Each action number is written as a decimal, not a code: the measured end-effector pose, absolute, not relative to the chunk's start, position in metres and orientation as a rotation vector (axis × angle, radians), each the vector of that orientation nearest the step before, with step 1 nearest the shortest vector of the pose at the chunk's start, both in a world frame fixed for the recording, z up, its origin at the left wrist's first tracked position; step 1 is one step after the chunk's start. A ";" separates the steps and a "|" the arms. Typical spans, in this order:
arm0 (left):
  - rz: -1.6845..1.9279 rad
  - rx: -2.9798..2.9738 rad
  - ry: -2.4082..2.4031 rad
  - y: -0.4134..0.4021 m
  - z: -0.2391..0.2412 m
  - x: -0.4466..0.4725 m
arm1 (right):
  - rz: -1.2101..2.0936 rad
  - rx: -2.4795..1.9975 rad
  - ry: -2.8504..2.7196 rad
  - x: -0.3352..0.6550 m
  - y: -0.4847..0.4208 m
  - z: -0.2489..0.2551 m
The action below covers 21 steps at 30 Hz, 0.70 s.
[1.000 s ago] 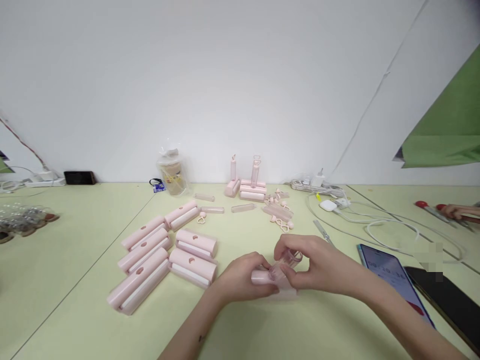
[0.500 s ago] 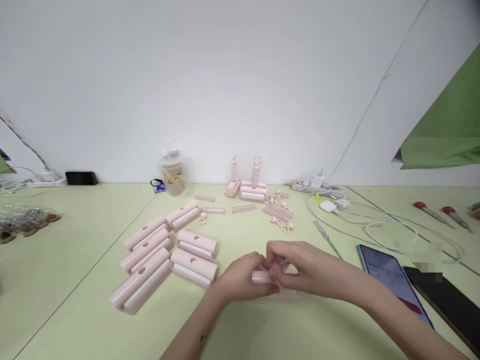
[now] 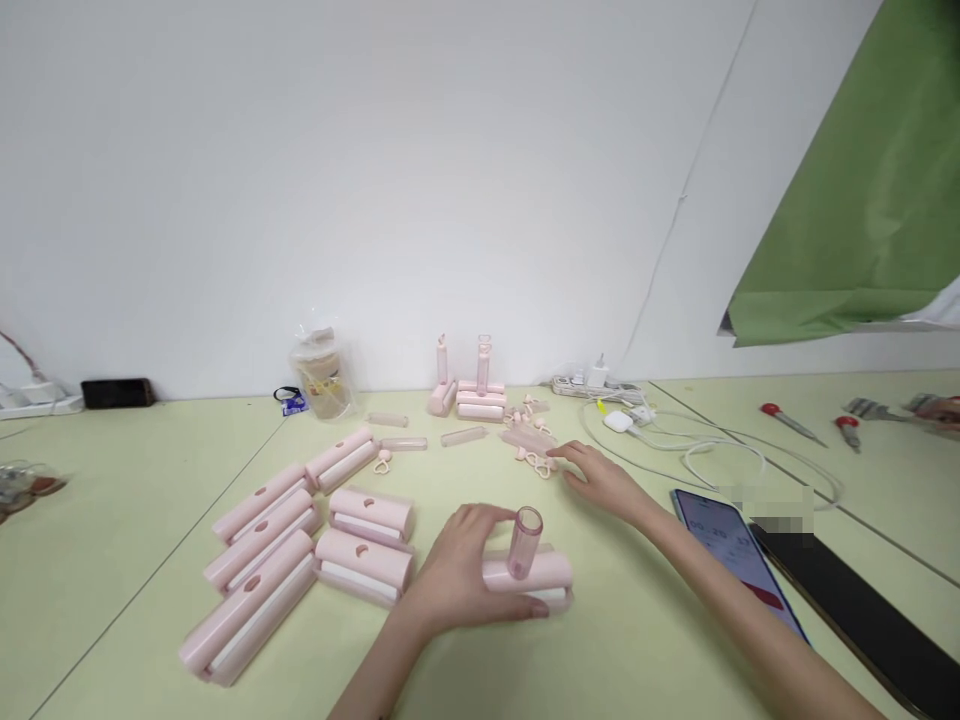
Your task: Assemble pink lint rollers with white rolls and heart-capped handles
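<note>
From where I stand, the left hand (image 3: 461, 575) clasps a glossy pink roller (image 3: 551, 570), thumb along the near side and fingers behind it. The roller rests on the smooth, pale green table (image 3: 600, 640), and a clear, rosy tube (image 3: 527, 540) stands upright from its curved shell, round mouth open. The right hand (image 3: 604, 482) reaches out, thumb apart from forefinger, fingertips at the heart-shaped loops (image 3: 538, 465); whether they touch, I can't tell. Ridged tubes (image 3: 464, 436) lie nearby.

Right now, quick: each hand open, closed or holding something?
Left hand: closed, holding the pink roller case.
Right hand: open, beside the heart-loop pieces; can't tell if touching.
</note>
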<state>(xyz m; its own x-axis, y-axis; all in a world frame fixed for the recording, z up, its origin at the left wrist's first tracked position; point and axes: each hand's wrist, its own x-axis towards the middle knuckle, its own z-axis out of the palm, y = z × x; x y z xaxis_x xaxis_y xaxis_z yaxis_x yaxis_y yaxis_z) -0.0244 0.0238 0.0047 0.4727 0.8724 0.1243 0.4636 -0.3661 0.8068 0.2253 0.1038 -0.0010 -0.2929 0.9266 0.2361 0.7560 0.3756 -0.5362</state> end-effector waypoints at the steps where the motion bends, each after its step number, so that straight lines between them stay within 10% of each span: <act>1: 0.799 1.963 1.091 0.023 0.009 -0.022 | 0.419 -1.444 -2.138 0.228 0.109 -0.007; 21: 1.055 1.442 0.782 0.036 0.008 0.031 | 1.126 -0.940 -1.664 0.155 0.030 0.046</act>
